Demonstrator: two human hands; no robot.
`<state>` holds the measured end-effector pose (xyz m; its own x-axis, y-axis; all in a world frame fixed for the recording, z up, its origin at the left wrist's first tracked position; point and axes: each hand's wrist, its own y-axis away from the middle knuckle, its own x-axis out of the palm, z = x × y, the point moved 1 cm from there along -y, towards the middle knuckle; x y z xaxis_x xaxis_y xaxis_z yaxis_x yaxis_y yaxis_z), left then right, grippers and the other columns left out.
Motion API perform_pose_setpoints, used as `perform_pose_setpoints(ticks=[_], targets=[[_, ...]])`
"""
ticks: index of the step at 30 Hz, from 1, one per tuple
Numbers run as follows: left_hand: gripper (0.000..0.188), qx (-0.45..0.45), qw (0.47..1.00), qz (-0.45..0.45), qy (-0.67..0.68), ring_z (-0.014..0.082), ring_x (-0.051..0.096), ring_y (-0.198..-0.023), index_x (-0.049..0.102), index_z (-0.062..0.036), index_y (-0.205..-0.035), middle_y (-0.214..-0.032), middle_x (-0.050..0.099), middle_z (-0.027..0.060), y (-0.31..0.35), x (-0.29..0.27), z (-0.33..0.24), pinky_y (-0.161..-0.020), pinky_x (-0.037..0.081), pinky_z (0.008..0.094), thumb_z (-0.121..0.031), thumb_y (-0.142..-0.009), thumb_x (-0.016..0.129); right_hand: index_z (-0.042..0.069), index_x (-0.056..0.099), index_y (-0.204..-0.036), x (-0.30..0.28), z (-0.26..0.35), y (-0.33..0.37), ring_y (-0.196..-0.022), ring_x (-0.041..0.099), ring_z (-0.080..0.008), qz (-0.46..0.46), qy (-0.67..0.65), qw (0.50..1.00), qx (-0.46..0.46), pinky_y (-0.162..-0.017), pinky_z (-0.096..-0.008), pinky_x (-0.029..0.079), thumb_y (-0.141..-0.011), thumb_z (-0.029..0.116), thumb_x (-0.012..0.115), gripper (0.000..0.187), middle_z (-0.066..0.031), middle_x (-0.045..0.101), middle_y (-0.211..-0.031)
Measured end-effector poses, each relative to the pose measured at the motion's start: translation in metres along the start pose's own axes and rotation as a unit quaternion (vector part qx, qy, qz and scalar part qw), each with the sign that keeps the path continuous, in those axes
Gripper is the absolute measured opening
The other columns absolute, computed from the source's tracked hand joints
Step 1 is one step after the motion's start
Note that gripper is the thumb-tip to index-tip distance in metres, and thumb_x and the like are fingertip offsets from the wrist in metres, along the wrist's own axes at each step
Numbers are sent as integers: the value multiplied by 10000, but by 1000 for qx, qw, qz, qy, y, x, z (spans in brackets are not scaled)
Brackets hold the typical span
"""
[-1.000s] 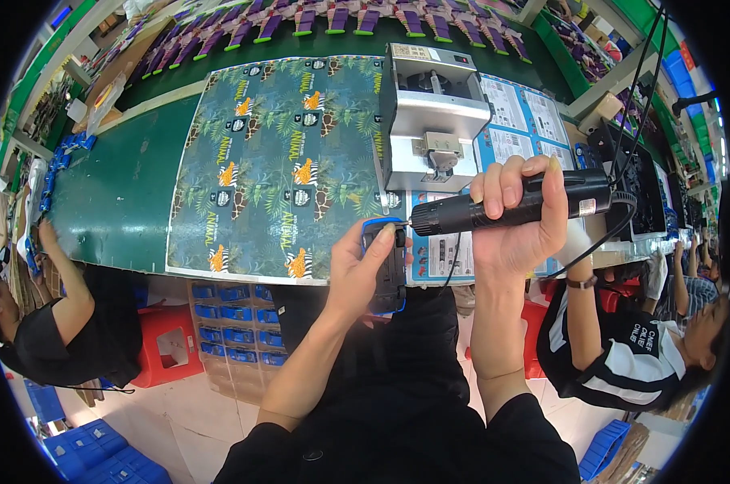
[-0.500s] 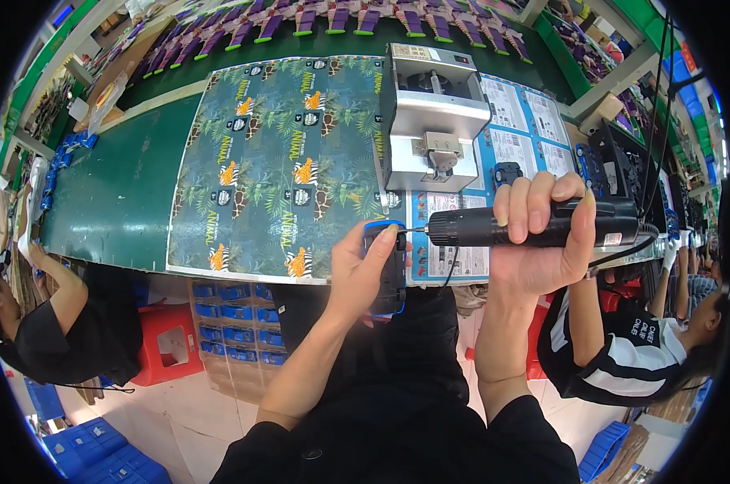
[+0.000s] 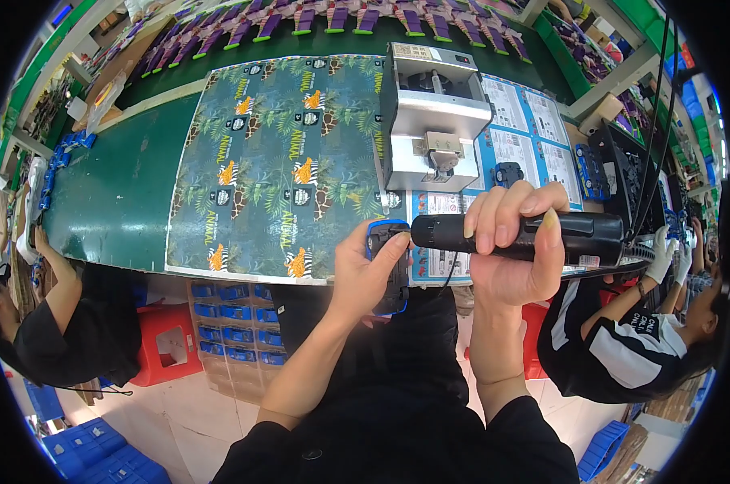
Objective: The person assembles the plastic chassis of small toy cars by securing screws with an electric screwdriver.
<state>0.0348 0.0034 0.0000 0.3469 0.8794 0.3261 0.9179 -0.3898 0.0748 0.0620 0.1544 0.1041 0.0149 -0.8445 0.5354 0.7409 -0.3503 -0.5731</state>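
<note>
My left hand (image 3: 360, 274) is closed around a blue toy car (image 3: 395, 290), its black underside turned up and its thumb pressing near the car's far end. In my right hand (image 3: 511, 254) is a black electric screwdriver (image 3: 586, 235), lying almost level, with fingers wrapped over the barrel. The screwdriver's nose meets the car's far right part, by my left thumb. Its bit is hidden there. Both hands are at the table's near edge, just in front of a silver metal machine (image 3: 433, 117).
Printed animal sheets (image 3: 276, 153) cover the mid-table. Right of the machine lie a dark car part (image 3: 508, 173), a blue car (image 3: 592, 173) and a black bin (image 3: 620, 165). Purple doll-like toys (image 3: 366, 20) line the back. Co-workers sit at both sides; a box of blue cars (image 3: 237, 313) stands below.
My right hand has moved the screwdriver left and slightly down, up against the car, and its bit no longer shows. The right co-worker's gloved hands have come further into view.
</note>
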Motion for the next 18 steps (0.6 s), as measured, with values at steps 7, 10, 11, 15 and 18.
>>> perform_pose_setpoints(ticks=[7, 10, 11, 15, 18], targets=[[184, 28, 999, -6, -15, 71, 604, -744, 639, 23, -1012, -852, 681, 41, 0, 2, 3, -667, 500, 244, -121, -909, 691, 82, 472, -907, 31, 0, 17, -531, 501, -165, 17, 163, 986, 10, -581, -337, 475, -888, 214, 679, 246, -37, 499, -651], [172, 57, 996, -2, -74, 75, 598, -750, 641, 23, -998, -858, 685, 48, -2, 0, 1, -675, 497, 253, -92, -885, 702, 85, 497, -878, 27, -4, 12, -533, 538, -163, 146, 198, 969, -6, -569, -329, 489, -808, 231, 780, 327, -42, 552, -640], [170, 37, 997, -2, -71, 83, 601, -769, 642, 22, -1006, -870, 688, 54, -3, 0, -1, -699, 500, 268, -61, -869, 697, 85, 497, -878, 23, -6, 11, -533, 538, -163, 146, 198, 969, -5, -569, -329, 489, -808, 231, 780, 327, -42, 552, -640], [157, -28, 997, 16, -67, 83, 605, -803, 639, 23, -1000, -867, 691, 60, -3, 1, -12, -725, 501, 276, -38, -862, 684, 43, 529, -832, 9, -12, 6, -565, 548, -165, 94, 43, 993, 57, -591, -316, 490, -718, 23, 781, 278, -63, 578, -662], [148, -2, 997, 16, -75, 82, 603, -794, 637, 28, -989, -859, 689, 62, -3, 0, -10, -718, 500, 273, -38, -864, 682, 47, 529, -823, 6, -12, 3, -554, 542, -160, 105, 35, 992, 59, -588, -314, 488, -712, 50, 788, 282, -58, 576, -652]])
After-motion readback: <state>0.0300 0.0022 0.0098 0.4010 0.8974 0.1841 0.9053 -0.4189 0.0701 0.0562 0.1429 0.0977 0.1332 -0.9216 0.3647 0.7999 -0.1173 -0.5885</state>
